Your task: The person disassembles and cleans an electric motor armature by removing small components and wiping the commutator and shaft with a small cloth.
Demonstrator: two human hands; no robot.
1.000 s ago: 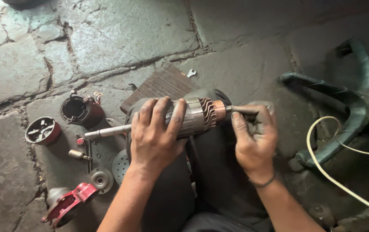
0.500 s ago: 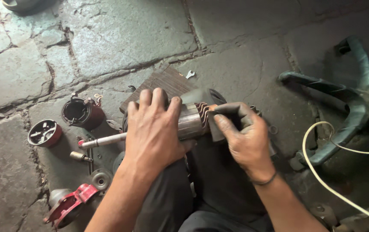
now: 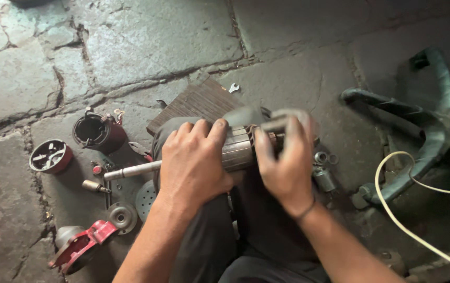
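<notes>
Now left hand (image 3: 193, 162) clamps motor armature (image 3: 235, 149) across knee; right hand (image 3: 285, 157), blurred, grips commutator end, seemingly rubbing it. Next move likely needs steady rotation of shaft (image 3: 130, 171).

Single head-worn view, looking steeply down. Close over the hands (image 3: 235, 162) and lap; stone floor (image 3: 157, 47) fills the frame.
</notes>
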